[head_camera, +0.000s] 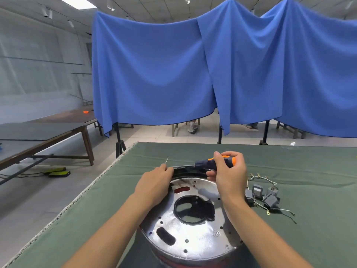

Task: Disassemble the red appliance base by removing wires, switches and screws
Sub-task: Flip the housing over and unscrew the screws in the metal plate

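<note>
The red appliance base (190, 235) stands on the green table cloth (309, 238), its shiny perforated metal plate facing up and a strip of red wall showing at the bottom. My right hand (228, 171) grips a dark blue and orange screwdriver (207, 163) lying level over the base's far rim, shaft pointing left. My left hand (156, 180) is at the far left rim, fingers curled at the shaft's tip. What the tip touches is hidden. A thin wire (166, 161) lies just beyond the left hand.
To the right of the base lie grey switch blocks (263, 195) with loose white wires (262, 178). The cloth's left edge (85, 192) drops to the floor. Blue curtains (212, 74) hang behind the table. A wooden bench (44, 136) stands at left.
</note>
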A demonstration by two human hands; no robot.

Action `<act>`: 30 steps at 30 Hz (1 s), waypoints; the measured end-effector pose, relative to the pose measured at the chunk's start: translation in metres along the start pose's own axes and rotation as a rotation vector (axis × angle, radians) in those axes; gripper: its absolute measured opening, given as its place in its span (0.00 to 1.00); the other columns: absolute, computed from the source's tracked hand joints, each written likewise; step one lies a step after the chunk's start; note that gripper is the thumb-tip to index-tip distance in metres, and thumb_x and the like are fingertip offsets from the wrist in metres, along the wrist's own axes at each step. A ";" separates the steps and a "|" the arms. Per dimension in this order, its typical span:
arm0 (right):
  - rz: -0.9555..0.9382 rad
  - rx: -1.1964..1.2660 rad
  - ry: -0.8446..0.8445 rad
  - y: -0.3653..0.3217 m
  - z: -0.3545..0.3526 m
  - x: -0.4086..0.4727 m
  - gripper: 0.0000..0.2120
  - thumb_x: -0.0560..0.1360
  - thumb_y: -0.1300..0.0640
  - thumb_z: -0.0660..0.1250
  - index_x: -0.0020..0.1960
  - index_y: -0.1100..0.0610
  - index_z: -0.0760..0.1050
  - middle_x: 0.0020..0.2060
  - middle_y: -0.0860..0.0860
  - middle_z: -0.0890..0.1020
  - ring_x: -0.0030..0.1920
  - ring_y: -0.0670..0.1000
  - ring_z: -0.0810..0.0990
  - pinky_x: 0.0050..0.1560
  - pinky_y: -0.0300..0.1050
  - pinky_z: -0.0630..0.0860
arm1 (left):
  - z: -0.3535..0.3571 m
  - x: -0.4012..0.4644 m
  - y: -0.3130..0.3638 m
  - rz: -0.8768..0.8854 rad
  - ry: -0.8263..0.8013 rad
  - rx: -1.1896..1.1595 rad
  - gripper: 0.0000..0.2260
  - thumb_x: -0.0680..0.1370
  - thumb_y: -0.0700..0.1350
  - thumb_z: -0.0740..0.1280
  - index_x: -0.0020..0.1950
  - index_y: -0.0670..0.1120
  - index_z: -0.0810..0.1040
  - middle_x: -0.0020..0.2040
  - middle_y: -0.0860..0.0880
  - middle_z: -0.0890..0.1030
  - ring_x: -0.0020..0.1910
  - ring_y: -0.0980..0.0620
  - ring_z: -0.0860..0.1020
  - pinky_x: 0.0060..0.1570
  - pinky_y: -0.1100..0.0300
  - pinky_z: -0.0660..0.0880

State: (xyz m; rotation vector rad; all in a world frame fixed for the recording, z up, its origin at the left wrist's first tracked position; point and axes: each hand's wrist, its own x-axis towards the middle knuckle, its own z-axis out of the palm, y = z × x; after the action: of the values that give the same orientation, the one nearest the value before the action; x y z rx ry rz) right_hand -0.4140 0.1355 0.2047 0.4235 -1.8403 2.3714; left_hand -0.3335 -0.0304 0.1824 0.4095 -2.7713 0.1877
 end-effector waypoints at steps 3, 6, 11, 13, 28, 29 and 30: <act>0.023 -0.009 -0.031 0.001 -0.001 0.000 0.07 0.77 0.58 0.68 0.45 0.53 0.70 0.36 0.51 0.80 0.25 0.49 0.80 0.27 0.42 0.79 | -0.001 0.001 -0.002 -0.039 0.100 -0.126 0.03 0.80 0.44 0.57 0.50 0.47 0.68 0.50 0.49 0.71 0.50 0.46 0.72 0.43 0.53 0.69; 0.043 -0.047 -0.104 0.003 -0.001 -0.001 0.08 0.75 0.61 0.69 0.46 0.53 0.70 0.39 0.54 0.81 0.27 0.50 0.81 0.27 0.42 0.78 | -0.006 0.001 -0.006 -0.175 0.255 -0.442 0.04 0.79 0.44 0.61 0.46 0.45 0.73 0.45 0.50 0.74 0.45 0.49 0.73 0.43 0.54 0.70; 0.061 -0.230 -0.263 0.011 0.000 -0.006 0.09 0.73 0.64 0.69 0.44 0.55 0.69 0.39 0.52 0.77 0.27 0.52 0.80 0.30 0.50 0.79 | -0.016 -0.019 -0.022 -0.596 0.469 -0.718 0.12 0.74 0.50 0.55 0.34 0.45 0.66 0.31 0.49 0.70 0.31 0.49 0.68 0.30 0.56 0.62; 0.050 -0.307 -0.331 0.015 0.000 -0.008 0.10 0.73 0.63 0.69 0.43 0.55 0.67 0.40 0.54 0.76 0.28 0.52 0.79 0.30 0.50 0.78 | -0.014 -0.032 -0.030 -0.657 0.476 -0.686 0.12 0.72 0.51 0.51 0.32 0.45 0.62 0.29 0.49 0.67 0.29 0.49 0.65 0.29 0.55 0.59; 0.100 -0.549 -0.448 0.024 0.001 -0.006 0.11 0.72 0.64 0.70 0.44 0.56 0.68 0.37 0.53 0.78 0.29 0.50 0.81 0.30 0.42 0.78 | 0.027 -0.069 -0.053 -0.827 0.303 -1.432 0.06 0.75 0.30 0.62 0.41 0.37 0.76 0.30 0.43 0.76 0.17 0.53 0.68 0.18 0.66 0.65; 0.102 -0.553 -0.448 0.025 0.002 -0.005 0.11 0.73 0.64 0.70 0.44 0.56 0.68 0.37 0.53 0.78 0.29 0.50 0.81 0.29 0.42 0.78 | 0.027 -0.069 -0.051 -0.810 0.289 -1.439 0.07 0.74 0.29 0.60 0.42 0.36 0.76 0.30 0.43 0.76 0.18 0.53 0.69 0.18 0.65 0.66; 0.101 -0.556 -0.449 0.026 0.002 -0.005 0.10 0.73 0.64 0.70 0.44 0.56 0.68 0.37 0.53 0.78 0.28 0.50 0.81 0.29 0.41 0.77 | 0.028 -0.070 -0.048 -0.790 0.279 -1.442 0.07 0.74 0.28 0.59 0.43 0.35 0.75 0.30 0.43 0.77 0.18 0.53 0.70 0.18 0.64 0.68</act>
State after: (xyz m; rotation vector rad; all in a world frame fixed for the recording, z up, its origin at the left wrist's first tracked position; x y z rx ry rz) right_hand -0.4156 0.1276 0.1799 0.8533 -2.6495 1.7840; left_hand -0.2643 -0.0631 0.1362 0.8393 -1.6214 -1.6059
